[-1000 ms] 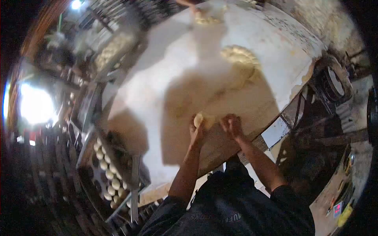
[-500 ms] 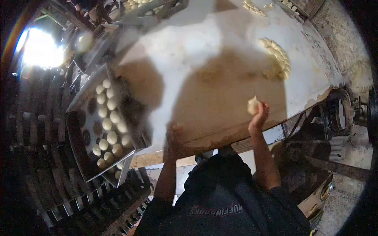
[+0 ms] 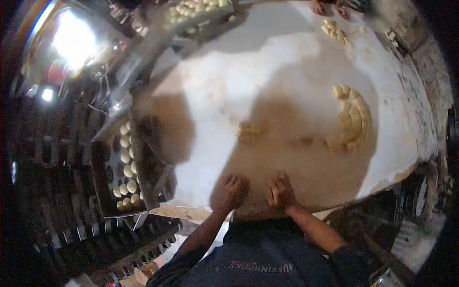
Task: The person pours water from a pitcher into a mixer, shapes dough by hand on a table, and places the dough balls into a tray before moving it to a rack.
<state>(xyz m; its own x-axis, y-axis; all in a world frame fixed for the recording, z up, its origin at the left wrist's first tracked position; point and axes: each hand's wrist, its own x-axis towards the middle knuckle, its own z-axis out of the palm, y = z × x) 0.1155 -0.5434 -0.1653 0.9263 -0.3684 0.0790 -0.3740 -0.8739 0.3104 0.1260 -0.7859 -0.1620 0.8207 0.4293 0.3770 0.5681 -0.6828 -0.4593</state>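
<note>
Pressing palm-down on table (image 3: 267,57) with left hand (image 3: 235,187) and right hand (image 3: 281,191), side by side near the edge, as for rolling; cannot tell whether closed on dough. Dough lump (image 3: 251,129) just ahead, within reach; curved dough row (image 3: 355,117) to the right; tray (image 3: 103,184) of balls to the left

A wide white table (image 3: 215,86) carries a curved dough row (image 3: 355,119), a smaller cluster (image 3: 336,30) at its far end, a lump (image 3: 250,129) mid-table, and the left hand (image 3: 234,187) and right hand (image 3: 281,191) palm-down near its edge.

dim, fisheye-warped, blurry, window glare upper left, shadowed table (image 3: 229,86)
</note>
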